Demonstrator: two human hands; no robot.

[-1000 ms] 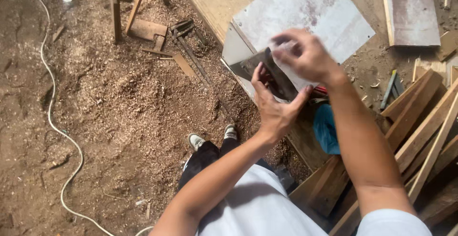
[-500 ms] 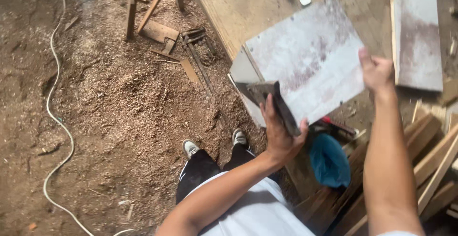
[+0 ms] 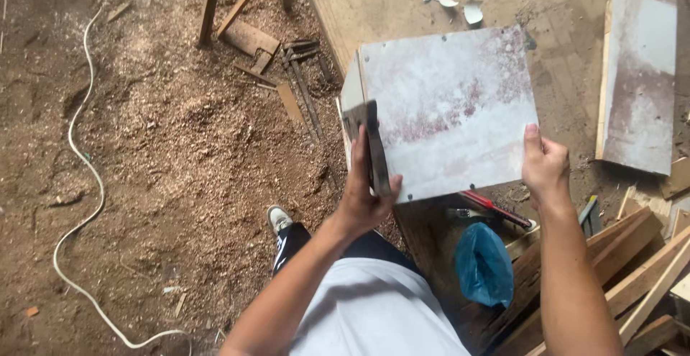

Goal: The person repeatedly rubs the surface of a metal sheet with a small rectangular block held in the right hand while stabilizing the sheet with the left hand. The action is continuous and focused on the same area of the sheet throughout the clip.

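Lowered since a moment ago, my right hand point(image 3: 546, 165) now grips the white box's point(image 3: 449, 108) lower-right edge at frame centre; my left hand point(image 3: 363, 194) clasps a dark block point(image 3: 374, 147) against its left edge.

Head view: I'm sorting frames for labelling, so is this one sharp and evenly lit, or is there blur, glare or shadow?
Head view: mostly sharp, daylight fairly even; the white panel is bright but its stains still read, no harsh glare; the left hand and right hand show clean edges; soft shadow darkens the stacked wood at lower right; the sawdust floor keeps its texture.
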